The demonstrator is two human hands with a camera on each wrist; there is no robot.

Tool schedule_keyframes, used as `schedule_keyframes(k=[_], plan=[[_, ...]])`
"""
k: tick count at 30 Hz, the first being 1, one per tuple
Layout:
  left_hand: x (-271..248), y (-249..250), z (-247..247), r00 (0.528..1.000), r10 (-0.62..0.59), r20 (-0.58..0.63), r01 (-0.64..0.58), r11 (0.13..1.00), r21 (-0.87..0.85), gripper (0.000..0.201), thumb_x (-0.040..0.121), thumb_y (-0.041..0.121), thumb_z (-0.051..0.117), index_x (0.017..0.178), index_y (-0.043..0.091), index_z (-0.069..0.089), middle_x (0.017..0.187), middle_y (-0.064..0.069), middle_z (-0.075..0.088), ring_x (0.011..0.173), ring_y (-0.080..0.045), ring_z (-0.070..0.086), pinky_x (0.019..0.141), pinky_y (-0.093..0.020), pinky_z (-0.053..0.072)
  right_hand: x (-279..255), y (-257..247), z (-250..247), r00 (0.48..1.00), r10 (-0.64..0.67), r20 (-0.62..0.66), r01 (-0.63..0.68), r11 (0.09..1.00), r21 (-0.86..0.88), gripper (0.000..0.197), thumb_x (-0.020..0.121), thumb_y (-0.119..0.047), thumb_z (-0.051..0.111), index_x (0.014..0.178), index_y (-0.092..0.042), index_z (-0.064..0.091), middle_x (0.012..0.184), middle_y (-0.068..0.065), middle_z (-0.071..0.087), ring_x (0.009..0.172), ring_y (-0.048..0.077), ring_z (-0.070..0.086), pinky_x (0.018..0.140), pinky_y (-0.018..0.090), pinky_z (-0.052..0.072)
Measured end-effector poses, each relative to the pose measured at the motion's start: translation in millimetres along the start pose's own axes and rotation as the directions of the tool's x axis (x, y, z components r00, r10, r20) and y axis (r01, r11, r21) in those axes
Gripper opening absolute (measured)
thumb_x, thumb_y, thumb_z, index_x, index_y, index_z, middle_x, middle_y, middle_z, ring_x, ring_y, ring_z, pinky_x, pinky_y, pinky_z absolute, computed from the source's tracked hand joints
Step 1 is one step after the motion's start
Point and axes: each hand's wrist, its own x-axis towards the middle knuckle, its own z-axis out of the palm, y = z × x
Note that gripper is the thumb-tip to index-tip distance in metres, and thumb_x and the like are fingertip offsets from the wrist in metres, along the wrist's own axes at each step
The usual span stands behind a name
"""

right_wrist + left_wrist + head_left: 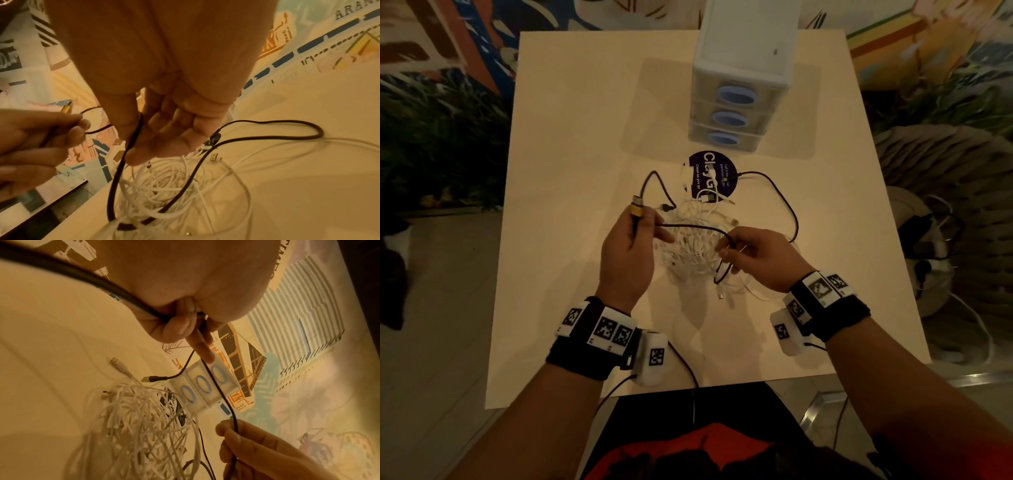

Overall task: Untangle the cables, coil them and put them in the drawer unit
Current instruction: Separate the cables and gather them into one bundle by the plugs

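Left hand [625, 246] grips black cable [698, 228] near yellow-banded plug; right hand [753, 258] pinches same cable further along. Beneath, white cable tangle [695, 240] on table [571, 171]. Beyond, round sticker [710, 176], then drawer unit [736, 99], drawers closed.

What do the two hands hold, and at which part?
Both grip the thin black cable: left hand near its yellow-banded plug, right hand farther along.

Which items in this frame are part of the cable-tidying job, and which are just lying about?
Part of the job:
- black cable, held between left hand and right hand
- white cable tangle on the table
- drawer unit, drawers closed

Lying about:
- round purple sticker on the table
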Motion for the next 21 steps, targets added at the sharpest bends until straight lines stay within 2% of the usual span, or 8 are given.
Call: schedule_keyframes(k=[4,7,11,13,16,19,20,21], plan=[[-1.2,-3.8,-6.8,0.994,-0.056,-0.091,0.064,0.995,0.079,0.030,0.110,0.029,0.043,0.105,0.011,0.067,0.078,-0.001,0.072,0.069,0.003,0.065,0.070,-0.007,0.041,-2.7,1.4,-4.2,0.998,-0.018,-0.056,0.027,0.986,0.167,0.009,0.096,-0.020,0.069,0.101,-0.026,0.073,0.087,-0.004,0.074,0.076,0.017,0.073,0.086,0.046,0.059],[-1.1,-9.3,-14.6,0.985,-0.114,-0.128,0.150,0.932,0.331,0.042,0.107,0.044,0.044,0.088,0.019,0.072,0.063,0.006,0.070,0.062,0.002,0.060,0.063,-0.022,0.040,-3.2,-3.5,-3.9,0.996,-0.052,-0.066,0.063,0.982,0.176,0.011,0.095,-0.022,0.071,0.105,-0.024,0.075,0.092,-0.004,0.076,0.079,0.015,0.072,0.089,0.047,0.058],[-1.4,-11.8,-26.1,0.937,-0.344,0.058,0.215,0.701,0.680,0.066,0.098,0.067,0.044,0.065,0.020,0.076,0.054,0.006,0.069,0.066,-0.011,0.066,0.065,-0.029,0.047,-0.7,-12.2,0.0,0.997,-0.072,-0.025,0.075,0.987,0.144,0.019,0.087,-0.040,0.077,0.106,-0.035,0.077,0.097,-0.007,0.077,0.087,0.016,0.074,0.089,0.050,0.057],[-6.3,-5.1,-24.0,0.911,-0.399,0.109,0.235,0.717,0.656,0.065,0.095,0.069,0.049,0.063,0.019,0.075,0.054,0.006,0.069,0.062,-0.010,0.066,0.065,-0.029,0.048,1.2,-16.3,2.1,0.998,-0.059,0.006,0.058,0.991,0.120,0.021,0.084,-0.039,0.081,0.104,-0.037,0.077,0.093,-0.009,0.077,0.084,0.013,0.075,0.089,0.048,0.058],[-11.4,0.5,-14.7,0.877,-0.423,0.227,0.241,0.797,0.554,0.054,0.088,0.074,0.055,0.079,0.026,0.078,0.063,0.010,0.074,0.072,-0.006,0.069,0.070,-0.028,0.050,5.7,-21.3,8.5,0.996,-0.051,0.069,0.049,0.998,0.031,0.023,0.085,-0.036,0.081,0.107,-0.034,0.076,0.086,-0.013,0.077,0.081,0.004,0.073,0.089,0.041,0.057],[-18.0,-1.4,-1.0,0.738,-0.492,0.461,0.194,0.810,0.553,0.052,0.077,0.079,0.064,0.110,0.039,0.071,0.080,0.016,0.078,0.087,-0.001,0.070,0.084,-0.026,0.051,11.3,-21.9,17.4,0.992,-0.066,0.105,0.064,0.998,0.022,0.020,0.099,-0.026,0.065,0.116,-0.023,0.074,0.094,-0.008,0.078,0.086,0.005,0.074,0.089,0.042,0.058],[-19.7,-5.3,3.2,0.720,-0.496,0.486,0.186,0.812,0.554,0.050,0.078,0.077,0.066,0.114,0.042,0.070,0.083,0.016,0.078,0.090,-0.001,0.070,0.087,-0.025,0.050,12.6,-21.0,19.2,0.991,-0.054,0.125,0.046,0.997,0.064,0.021,0.103,-0.022,0.058,0.118,-0.019,0.073,0.098,-0.004,0.078,0.088,0.009,0.075,0.089,0.043,0.059],[-20.8,-9.7,6.0,0.731,-0.483,0.481,0.184,0.819,0.544,0.043,0.083,0.072,0.065,0.114,0.042,0.070,0.084,0.016,0.078,0.090,-0.002,0.070,0.086,-0.024,0.050,13.6,-19.7,19.5,0.990,-0.037,0.139,0.022,0.994,0.107,0.023,0.104,-0.018,0.053,0.118,-0.017,0.071,0.101,-0.001,0.078,0.089,0.012,0.076,0.089,0.044,0.060]])
